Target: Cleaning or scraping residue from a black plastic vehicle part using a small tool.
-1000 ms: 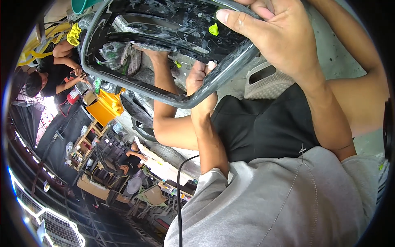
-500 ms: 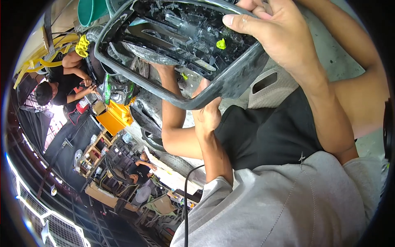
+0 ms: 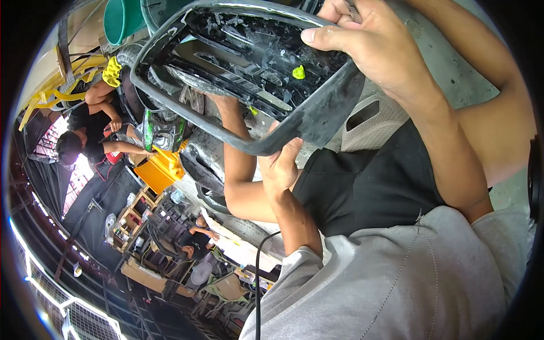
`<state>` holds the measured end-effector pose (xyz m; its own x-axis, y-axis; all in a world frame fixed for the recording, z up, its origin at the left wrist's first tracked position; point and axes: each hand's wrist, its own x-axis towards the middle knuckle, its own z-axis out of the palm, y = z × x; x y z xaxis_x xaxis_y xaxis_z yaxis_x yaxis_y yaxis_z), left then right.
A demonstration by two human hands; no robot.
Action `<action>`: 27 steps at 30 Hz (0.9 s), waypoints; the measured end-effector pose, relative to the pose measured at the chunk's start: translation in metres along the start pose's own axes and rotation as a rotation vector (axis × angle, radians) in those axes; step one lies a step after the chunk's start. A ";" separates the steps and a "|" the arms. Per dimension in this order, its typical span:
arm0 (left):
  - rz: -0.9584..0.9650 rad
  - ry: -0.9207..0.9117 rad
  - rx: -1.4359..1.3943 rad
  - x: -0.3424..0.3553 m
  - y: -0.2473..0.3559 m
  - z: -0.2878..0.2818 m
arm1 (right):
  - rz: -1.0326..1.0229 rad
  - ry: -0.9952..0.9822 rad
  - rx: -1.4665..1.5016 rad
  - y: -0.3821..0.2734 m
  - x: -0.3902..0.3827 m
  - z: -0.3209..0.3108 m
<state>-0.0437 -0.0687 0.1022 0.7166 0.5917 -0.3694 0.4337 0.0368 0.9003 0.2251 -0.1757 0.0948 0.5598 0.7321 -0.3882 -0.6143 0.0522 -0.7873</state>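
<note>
A large dark plastic vehicle part (image 3: pixel 334 107), shaped like a tray with a raised rim and slotted openings, is held tilted above my lap. Its outer wall looks dull and scuffed, while the inside is glossy black with pale flecks. A bright yellow-green lump (image 3: pixel 298 72) shows against the inside. My right hand (image 3: pixel 377 42) grips the far right rim, thumb over the edge and the other fingers curled behind. Beneath the near edge, my left hand (image 3: pixel 280 167) holds the part with its thumb up against the wall; some of its fingers are hidden.
A grey textured stool (image 3: pixel 377 116) with a slot stands by my thigh. Green buckets (image 3: pixel 120 21) are at the upper left. A crouching co-worker (image 3: pixel 85 136) is near a yellow-orange plastic piece (image 3: pixel 156 173). A black cable (image 3: pixel 258 272) runs down beside my shirt.
The part has shifted slightly and tilted in my hands. My left hand has slid a little left and down along the near edge. The co-worker has leaned and reached toward the yellow-orange piece.
</note>
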 end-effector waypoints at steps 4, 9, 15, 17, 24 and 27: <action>0.339 -0.037 0.290 0.016 0.022 -0.047 | 0.045 -0.143 -0.017 -0.011 -0.004 -0.006; 0.445 0.232 -0.220 0.041 0.060 -0.073 | 0.098 -0.193 -0.076 -0.012 -0.009 -0.001; 0.335 0.097 -0.663 0.055 0.086 -0.050 | 0.015 -0.310 0.115 -0.008 -0.011 -0.001; 0.290 0.038 -0.817 0.056 0.085 -0.047 | 0.055 -0.317 0.115 -0.010 -0.014 -0.004; 0.193 -0.036 -1.035 0.052 0.084 -0.052 | 0.145 -0.315 -0.025 -0.007 -0.005 -0.003; 0.220 0.024 -0.836 0.052 0.085 -0.049 | 0.124 -0.305 0.001 -0.002 -0.005 -0.004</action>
<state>0.0035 0.0051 0.1707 0.7215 0.6711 -0.1702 -0.2644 0.4943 0.8281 0.2262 -0.1824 0.0965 0.2878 0.9028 -0.3196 -0.6681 -0.0498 -0.7424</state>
